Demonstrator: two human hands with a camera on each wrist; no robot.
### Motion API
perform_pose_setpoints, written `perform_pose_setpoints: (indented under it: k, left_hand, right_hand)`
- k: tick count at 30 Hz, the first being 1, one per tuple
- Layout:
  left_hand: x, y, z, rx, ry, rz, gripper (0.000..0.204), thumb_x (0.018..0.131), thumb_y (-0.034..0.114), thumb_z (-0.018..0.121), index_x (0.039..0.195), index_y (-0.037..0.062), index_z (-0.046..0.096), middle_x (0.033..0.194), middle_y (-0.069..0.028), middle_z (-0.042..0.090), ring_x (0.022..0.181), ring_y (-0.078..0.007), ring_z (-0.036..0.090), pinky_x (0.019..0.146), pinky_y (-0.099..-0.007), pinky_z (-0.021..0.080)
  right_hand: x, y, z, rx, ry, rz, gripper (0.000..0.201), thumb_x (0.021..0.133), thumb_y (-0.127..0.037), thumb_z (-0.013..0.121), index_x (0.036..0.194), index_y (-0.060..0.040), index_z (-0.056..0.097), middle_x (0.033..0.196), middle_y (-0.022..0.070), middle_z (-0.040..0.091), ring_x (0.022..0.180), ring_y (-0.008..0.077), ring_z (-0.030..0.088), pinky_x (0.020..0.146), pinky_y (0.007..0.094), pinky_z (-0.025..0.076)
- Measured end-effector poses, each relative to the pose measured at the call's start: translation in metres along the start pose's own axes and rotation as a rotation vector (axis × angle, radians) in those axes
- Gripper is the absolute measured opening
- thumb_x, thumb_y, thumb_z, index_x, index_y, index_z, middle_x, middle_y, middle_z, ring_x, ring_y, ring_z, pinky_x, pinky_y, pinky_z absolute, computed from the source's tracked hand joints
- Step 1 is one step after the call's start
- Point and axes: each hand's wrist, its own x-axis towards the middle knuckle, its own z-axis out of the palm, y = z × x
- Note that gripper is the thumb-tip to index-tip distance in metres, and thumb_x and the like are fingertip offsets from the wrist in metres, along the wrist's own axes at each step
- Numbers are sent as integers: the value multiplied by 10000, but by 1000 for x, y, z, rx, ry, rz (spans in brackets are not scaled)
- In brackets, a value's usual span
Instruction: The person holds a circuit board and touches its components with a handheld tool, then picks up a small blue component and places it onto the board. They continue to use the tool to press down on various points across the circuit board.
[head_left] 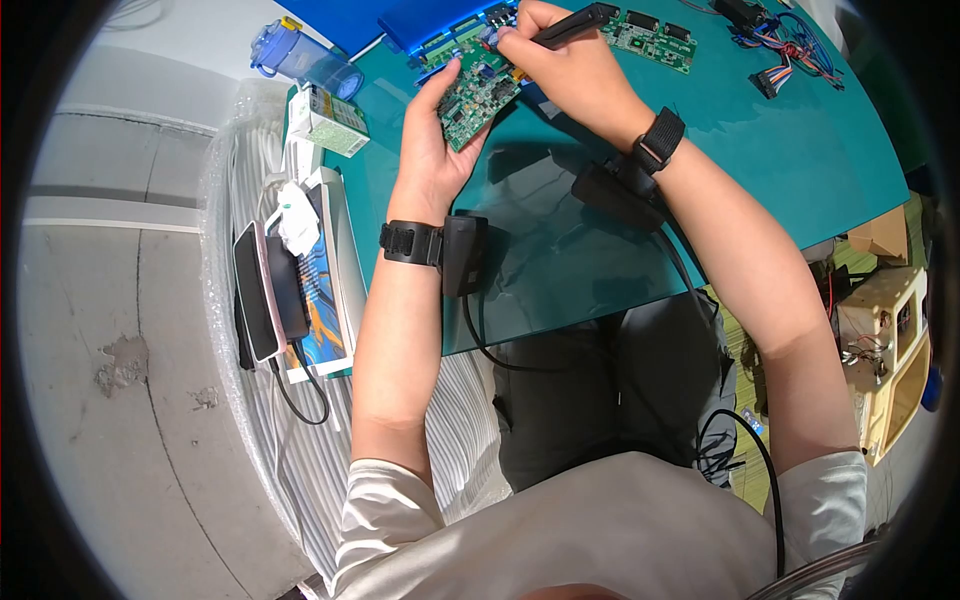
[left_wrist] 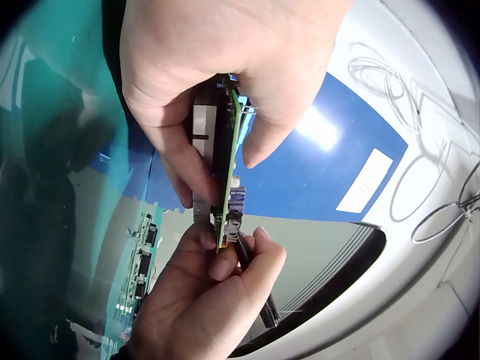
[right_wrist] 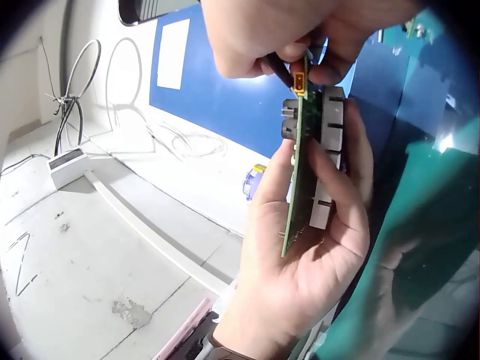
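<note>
My left hand (head_left: 432,150) grips a green circuit board (head_left: 470,105) by its sides, thumb on the component face. Seen edge-on in the right wrist view, the board has a yellow connector (right_wrist: 300,81) at its upper end and a pale grey slotted block (right_wrist: 328,150) along its back. My right hand (head_left: 580,75) holds a black pen-shaped tool (head_left: 575,26), its fingers right at the board's far end. In the left wrist view the tool (left_wrist: 259,292) slants down from the connectors; its working tip is hidden by the fingers.
A second green board (head_left: 650,42) and a bundle of coloured wires (head_left: 790,62) lie on the green mat (head_left: 780,150). Behind the hands is a blue panel (left_wrist: 315,165). A blue bottle (head_left: 308,60), a small carton (head_left: 328,120) and a phone (head_left: 258,290) stand along the left.
</note>
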Motion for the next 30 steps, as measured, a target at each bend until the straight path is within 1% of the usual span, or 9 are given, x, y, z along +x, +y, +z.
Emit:
perform_pose_setpoints:
  k: [8, 11, 13, 16, 20, 22, 26, 28, 30]
  left_hand:
    - [1, 1, -5, -115, 10, -32, 266, 938, 123, 634, 1114, -56, 549, 1084, -184, 673, 969, -292, 699, 836, -374, 617]
    - [-1, 2, -4, -100, -10, -33, 283, 949, 136, 597, 1135, -70, 540, 1121, -198, 662, 1005, -311, 690, 893, -394, 607]
    - [-3, 2, -4, -94, 29, -24, 334, 972, 173, 552, 1176, -90, 527, 1162, -211, 653, 1050, -335, 679, 941, -422, 591]
    - [-1, 1, -9, -138, -39, -37, 389, 991, 207, 513, 1214, -112, 506, 1190, -221, 648, 1081, -355, 671, 966, -444, 580]
    - [1, 0, -11, -147, -37, -15, 406, 996, 211, 503, 1226, -123, 495, 1198, -227, 646, 1101, -362, 664, 973, -453, 576]
    - [1, 0, -11, -135, -19, -15, 402, 995, 211, 505, 1227, -118, 499, 1199, -232, 643, 1094, -359, 666, 989, -445, 571]
    - [-1, 1, -9, -123, 39, -20, 399, 995, 208, 507, 1227, -117, 500, 1199, -251, 636, 1071, -363, 671, 966, -428, 588]
    - [-1, 1, -8, -173, 4, -30, 397, 995, 209, 509, 1223, -116, 502, 1190, -265, 631, 1047, -363, 676, 891, -400, 622]
    - [0, 0, -7, -173, 31, -25, 396, 992, 204, 514, 1224, -117, 500, 1186, -268, 630, 1040, -364, 678, 853, -390, 632]
  right_hand:
    - [-1, -1, 0, 60, 4, 32, 272, 938, -141, 631, 740, -40, 474, 661, 14, 470, 653, 97, 435, 578, 310, 387]
    - [-1, 0, 0, 12, 0, 28, 272, 940, -144, 629, 739, -35, 481, 661, 24, 485, 652, 102, 444, 581, 312, 394]
    - [-1, 0, 1, -41, 16, 2, 261, 938, -142, 630, 749, -27, 492, 660, 38, 497, 649, 110, 455, 583, 317, 403]
    - [-1, 3, 1, -34, 47, -22, 246, 934, -139, 632, 760, -18, 508, 661, 54, 512, 650, 116, 469, 588, 323, 414]
    - [-1, 5, 1, -78, 56, -24, 228, 926, -131, 638, 768, -12, 523, 663, 55, 522, 657, 117, 481, 591, 325, 420]
    - [-1, 7, 2, -16, 66, -29, 226, 922, -122, 641, 764, -11, 524, 663, 52, 529, 653, 118, 484, 591, 327, 424]
    - [-1, 7, 2, 7, 75, -28, 227, 921, -116, 641, 755, -14, 528, 658, 48, 552, 642, 118, 510, 589, 321, 438]
    - [0, 5, 1, 46, 77, 24, 229, 927, -121, 636, 748, -18, 536, 654, 48, 582, 635, 117, 544, 588, 311, 453]
    - [0, 5, 1, 48, 75, 22, 228, 928, -123, 634, 748, -21, 540, 655, 47, 593, 634, 116, 555, 588, 307, 458]
